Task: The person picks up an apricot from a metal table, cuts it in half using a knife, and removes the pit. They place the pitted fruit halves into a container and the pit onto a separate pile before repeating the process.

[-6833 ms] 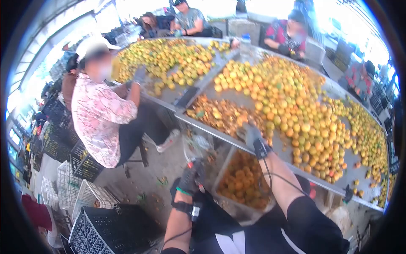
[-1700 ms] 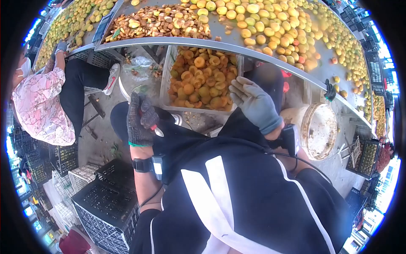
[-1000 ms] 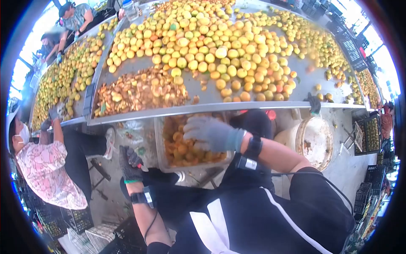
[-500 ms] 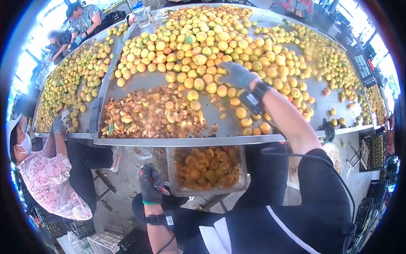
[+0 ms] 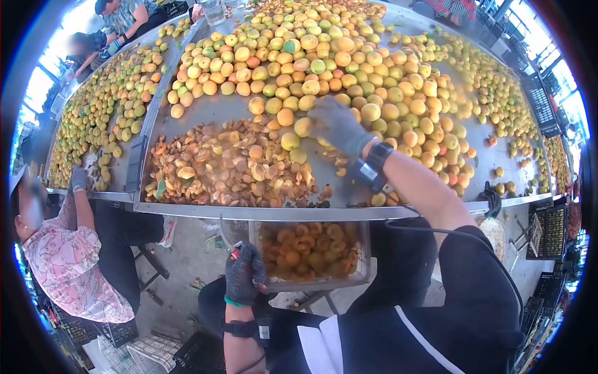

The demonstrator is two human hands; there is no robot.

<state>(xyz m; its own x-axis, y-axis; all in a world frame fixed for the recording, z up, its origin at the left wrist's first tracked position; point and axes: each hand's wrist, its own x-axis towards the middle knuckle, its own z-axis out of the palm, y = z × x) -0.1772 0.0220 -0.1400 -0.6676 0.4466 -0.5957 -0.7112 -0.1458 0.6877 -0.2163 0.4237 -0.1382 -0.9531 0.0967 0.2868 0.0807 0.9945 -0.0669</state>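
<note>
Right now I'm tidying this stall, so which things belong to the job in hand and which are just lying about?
In use: right hand on the fruit; left hand gripping the knife; tub; scraps.
Lying about: bottle; black glove; crates.

Reaches the grey-gloved right hand (image 5: 336, 124) out across the metal surface (image 5: 280, 212), palm down on the near edge of the heaped yellow-orange fruit (image 5: 311, 56); too blurred to tell whether closed on one. Clasps a red-handled knife (image 5: 235, 252) in the dark-gloved left hand (image 5: 245, 282), low beside the clear tub (image 5: 311, 285) of halved fruit (image 5: 308, 249) under the surface's rim. Left of the right hand, a pile of pits and scraps (image 5: 224, 168). At far left, a person (image 5: 68, 268) in a pink patterned top.
</note>
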